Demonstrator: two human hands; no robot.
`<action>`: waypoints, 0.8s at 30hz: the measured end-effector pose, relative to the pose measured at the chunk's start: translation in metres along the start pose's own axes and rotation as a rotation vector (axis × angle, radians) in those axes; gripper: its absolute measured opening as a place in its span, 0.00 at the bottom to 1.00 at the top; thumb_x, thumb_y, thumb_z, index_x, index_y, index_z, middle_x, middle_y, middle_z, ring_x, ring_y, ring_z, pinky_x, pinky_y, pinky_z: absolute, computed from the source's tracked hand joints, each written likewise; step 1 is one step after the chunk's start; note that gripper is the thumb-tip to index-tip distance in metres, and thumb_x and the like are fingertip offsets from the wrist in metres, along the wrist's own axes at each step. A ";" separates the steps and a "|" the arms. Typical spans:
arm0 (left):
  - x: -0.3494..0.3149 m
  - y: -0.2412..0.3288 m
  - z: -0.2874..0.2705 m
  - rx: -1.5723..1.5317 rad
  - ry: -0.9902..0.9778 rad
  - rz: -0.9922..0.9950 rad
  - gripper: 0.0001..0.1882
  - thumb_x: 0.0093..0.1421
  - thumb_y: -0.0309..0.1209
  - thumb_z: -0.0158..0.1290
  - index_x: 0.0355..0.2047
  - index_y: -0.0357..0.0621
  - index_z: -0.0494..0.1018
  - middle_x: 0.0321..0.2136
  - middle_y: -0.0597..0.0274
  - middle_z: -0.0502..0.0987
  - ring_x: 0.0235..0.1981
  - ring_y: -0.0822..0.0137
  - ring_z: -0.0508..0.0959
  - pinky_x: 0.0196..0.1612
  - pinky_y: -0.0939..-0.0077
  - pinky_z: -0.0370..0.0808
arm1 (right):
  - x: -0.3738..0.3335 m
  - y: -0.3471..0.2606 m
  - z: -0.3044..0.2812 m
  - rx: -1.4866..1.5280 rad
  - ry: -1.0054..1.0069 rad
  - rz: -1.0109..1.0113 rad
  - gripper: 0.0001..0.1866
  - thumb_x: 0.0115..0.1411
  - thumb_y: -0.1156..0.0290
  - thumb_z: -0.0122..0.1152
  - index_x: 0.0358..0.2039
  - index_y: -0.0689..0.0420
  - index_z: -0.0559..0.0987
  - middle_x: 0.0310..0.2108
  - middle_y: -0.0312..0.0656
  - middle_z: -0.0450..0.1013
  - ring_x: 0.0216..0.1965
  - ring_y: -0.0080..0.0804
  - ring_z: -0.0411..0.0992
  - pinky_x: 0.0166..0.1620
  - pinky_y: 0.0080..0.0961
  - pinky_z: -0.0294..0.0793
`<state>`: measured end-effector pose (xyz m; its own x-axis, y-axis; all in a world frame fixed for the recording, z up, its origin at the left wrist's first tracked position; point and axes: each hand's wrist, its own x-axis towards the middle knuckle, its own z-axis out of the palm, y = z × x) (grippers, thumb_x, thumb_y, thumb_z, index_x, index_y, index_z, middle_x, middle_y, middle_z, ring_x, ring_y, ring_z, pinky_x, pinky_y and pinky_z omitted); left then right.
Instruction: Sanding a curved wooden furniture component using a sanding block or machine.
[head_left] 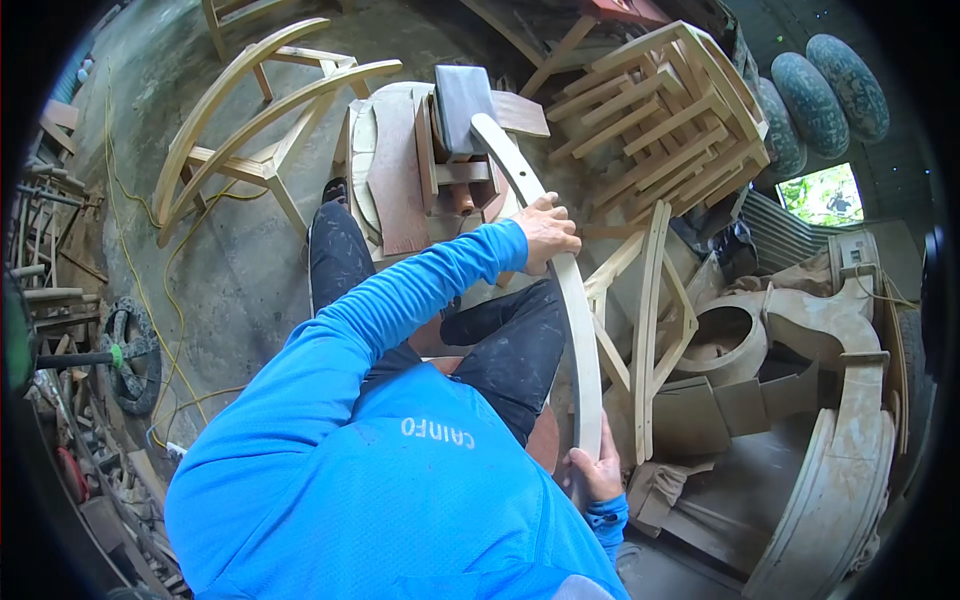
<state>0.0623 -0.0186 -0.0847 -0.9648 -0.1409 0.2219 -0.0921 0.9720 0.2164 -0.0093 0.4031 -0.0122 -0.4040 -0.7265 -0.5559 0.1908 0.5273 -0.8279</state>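
A long, curved wooden slat with a small dark hole near its far end runs along my right side. My left hand reaches across in front of me and is closed around the slat's upper part. Lower down, beside my hip, my right hand grips the near end. The far tip lies against the edge of a smooth grey block, whose kind I cannot make out. That block is mounted on a wooden stand with a light, rounded top, between and beyond my knees.
Curved wooden chair frames stand at the far left. Stacked wooden frames rise at the far right, with another frame close by my right arm. Yellow cable trails over the floor near a dark wheel. A large band saw-like machine is at right.
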 end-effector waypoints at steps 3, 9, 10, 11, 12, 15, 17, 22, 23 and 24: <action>0.000 -0.009 0.001 -0.069 0.123 -0.010 0.31 0.38 0.33 0.70 0.48 0.61 0.80 0.46 0.65 0.78 0.57 0.59 0.73 0.73 0.39 0.49 | 0.004 -0.013 0.006 -0.128 0.045 -0.054 0.50 0.62 0.71 0.67 0.78 0.48 0.47 0.29 0.40 0.74 0.20 0.27 0.72 0.22 0.26 0.75; -0.011 -0.040 0.012 0.015 0.222 -0.221 0.50 0.40 0.34 0.68 0.67 0.60 0.65 0.66 0.47 0.59 0.72 0.41 0.54 0.73 0.35 0.49 | 0.122 -0.034 0.041 -0.221 -0.025 -0.196 0.46 0.66 0.70 0.62 0.78 0.48 0.46 0.24 0.37 0.71 0.17 0.26 0.70 0.20 0.26 0.72; -0.019 -0.041 0.015 -0.049 0.358 -0.269 0.48 0.42 0.31 0.66 0.68 0.58 0.64 0.67 0.47 0.59 0.73 0.42 0.53 0.73 0.33 0.48 | 0.150 -0.043 0.050 -0.279 -0.045 -0.275 0.46 0.66 0.70 0.61 0.78 0.48 0.46 0.24 0.37 0.70 0.16 0.26 0.70 0.19 0.26 0.71; -0.026 -0.040 0.017 -0.118 0.496 -0.307 0.47 0.44 0.28 0.64 0.68 0.56 0.64 0.67 0.46 0.59 0.74 0.43 0.52 0.73 0.32 0.46 | 0.177 -0.053 0.061 -0.197 -0.059 -0.241 0.46 0.67 0.69 0.61 0.78 0.47 0.46 0.24 0.37 0.71 0.15 0.27 0.69 0.17 0.27 0.71; -0.036 -0.032 0.010 -0.183 0.576 -0.345 0.43 0.46 0.25 0.59 0.67 0.53 0.64 0.67 0.44 0.59 0.73 0.41 0.53 0.73 0.36 0.50 | 0.203 -0.073 0.072 -0.251 -0.063 -0.262 0.45 0.67 0.68 0.62 0.78 0.48 0.47 0.24 0.38 0.71 0.14 0.28 0.70 0.17 0.28 0.71; -0.066 -0.034 0.009 -0.383 0.727 -0.410 0.42 0.47 0.23 0.57 0.66 0.52 0.64 0.66 0.42 0.59 0.70 0.40 0.57 0.72 0.42 0.54 | 0.342 -0.098 0.086 -0.725 0.046 -1.064 0.44 0.63 0.63 0.65 0.75 0.49 0.56 0.44 0.48 0.79 0.33 0.36 0.81 0.38 0.33 0.81; -0.088 -0.031 0.013 -0.402 0.776 -0.450 0.40 0.48 0.22 0.56 0.65 0.50 0.66 0.64 0.40 0.61 0.66 0.38 0.61 0.69 0.48 0.60 | 0.394 -0.144 0.125 -0.602 -0.040 -0.637 0.44 0.60 0.61 0.67 0.75 0.50 0.58 0.47 0.49 0.79 0.36 0.35 0.80 0.41 0.33 0.81; -0.130 -0.022 0.010 -0.531 0.802 -0.650 0.35 0.49 0.20 0.56 0.61 0.47 0.70 0.61 0.42 0.67 0.62 0.43 0.69 0.67 0.54 0.66 | 0.451 -0.257 0.243 -0.452 -0.187 -0.367 0.34 0.66 0.61 0.60 0.71 0.42 0.61 0.24 0.43 0.72 0.21 0.34 0.76 0.23 0.37 0.78; -0.134 -0.020 0.009 -0.567 0.805 -0.669 0.35 0.49 0.20 0.55 0.61 0.46 0.70 0.60 0.43 0.68 0.63 0.45 0.69 0.67 0.55 0.66 | 0.461 -0.267 0.252 -0.466 -0.146 -0.339 0.34 0.67 0.59 0.59 0.71 0.45 0.60 0.26 0.44 0.73 0.22 0.34 0.77 0.25 0.36 0.80; -0.139 -0.020 0.011 -0.535 0.854 -0.675 0.31 0.50 0.20 0.56 0.58 0.48 0.73 0.58 0.47 0.71 0.59 0.50 0.74 0.63 0.57 0.71 | 0.457 -0.272 0.266 -0.478 -0.118 -0.297 0.36 0.67 0.58 0.59 0.72 0.45 0.59 0.28 0.45 0.74 0.23 0.35 0.77 0.25 0.36 0.81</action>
<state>0.1952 -0.0159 -0.1303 -0.2698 -0.8641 0.4248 -0.2059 0.4827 0.8512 -0.0077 -0.1895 -0.0603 -0.2706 -0.9037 -0.3318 -0.3526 0.4138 -0.8393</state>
